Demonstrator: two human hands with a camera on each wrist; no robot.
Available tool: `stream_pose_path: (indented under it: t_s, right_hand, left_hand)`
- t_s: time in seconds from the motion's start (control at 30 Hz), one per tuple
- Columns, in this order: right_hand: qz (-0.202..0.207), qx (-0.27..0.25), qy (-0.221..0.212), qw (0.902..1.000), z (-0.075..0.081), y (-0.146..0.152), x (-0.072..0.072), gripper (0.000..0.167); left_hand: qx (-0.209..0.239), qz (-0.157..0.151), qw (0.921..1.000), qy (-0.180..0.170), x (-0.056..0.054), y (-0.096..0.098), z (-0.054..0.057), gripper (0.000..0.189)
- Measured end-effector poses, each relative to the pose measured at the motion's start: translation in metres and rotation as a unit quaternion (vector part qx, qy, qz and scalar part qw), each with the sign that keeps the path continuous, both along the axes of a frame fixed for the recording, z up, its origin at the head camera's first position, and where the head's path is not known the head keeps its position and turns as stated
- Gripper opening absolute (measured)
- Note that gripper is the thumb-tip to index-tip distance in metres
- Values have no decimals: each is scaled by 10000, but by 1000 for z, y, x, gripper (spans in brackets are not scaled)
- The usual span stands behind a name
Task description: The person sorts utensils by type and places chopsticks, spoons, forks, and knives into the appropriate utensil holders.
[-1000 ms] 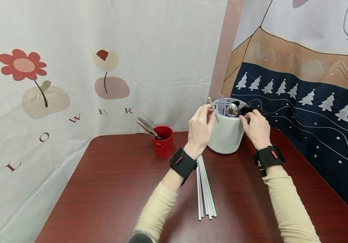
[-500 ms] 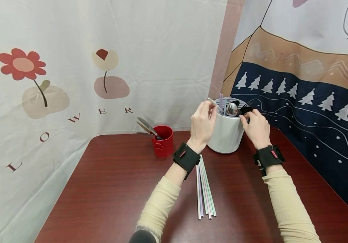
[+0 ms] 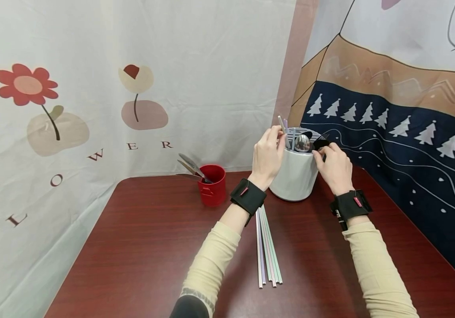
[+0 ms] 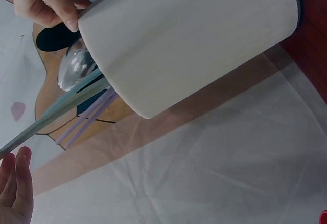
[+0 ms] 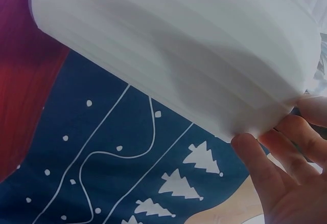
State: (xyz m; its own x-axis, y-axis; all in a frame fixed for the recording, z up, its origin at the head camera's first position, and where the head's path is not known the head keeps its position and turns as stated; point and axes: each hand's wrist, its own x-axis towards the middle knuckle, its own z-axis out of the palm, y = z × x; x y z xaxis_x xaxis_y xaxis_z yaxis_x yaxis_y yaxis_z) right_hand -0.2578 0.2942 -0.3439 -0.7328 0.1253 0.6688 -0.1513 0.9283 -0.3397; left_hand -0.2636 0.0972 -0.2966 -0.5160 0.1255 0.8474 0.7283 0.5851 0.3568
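Observation:
A pale chopstick [image 3: 281,124] is pinched in my left hand [image 3: 268,154], its lower end inside the white utensil holder [image 3: 292,181]. In the left wrist view that green-grey chopstick [image 4: 56,110] slants into the mouth of the holder, and my fingertips touch it near its outer end. My right hand [image 3: 335,168] grips the holder's rim on the right, fingers on the outer wall in the right wrist view [image 5: 291,178]. Inside the holder stand purple chopsticks [image 4: 84,121], a shiny spoon [image 3: 302,143] and dark utensils [image 3: 321,143].
Several pastel chopsticks [image 3: 268,251] lie in a bundle on the red-brown table [image 3: 152,247], below my left wrist. A red cup [image 3: 213,190] with table knives [image 3: 193,165] leaning out of it stands left of the holder. Printed curtains hang behind and to the right.
My left hand has moved slightly up and right, over the holder's edge. The chopstick went from outside the rim to nearly upright in the holder's mouth. My right hand stays on the rim.

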Motion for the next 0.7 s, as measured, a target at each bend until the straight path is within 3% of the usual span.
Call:
stream_pose_path:
  t_s: [0.5, 0.7]
  right_hand:
    - [-9, 8, 64, 10000, 0, -1, 0, 28]
    - [-29, -8, 36, 10000, 0, -1, 1, 28]
  left_hand:
    - [-360, 23, 9976, -583, -5, 4, -11, 24]
    - [-277, -95, 9970, -723, -6, 5, -9, 27]
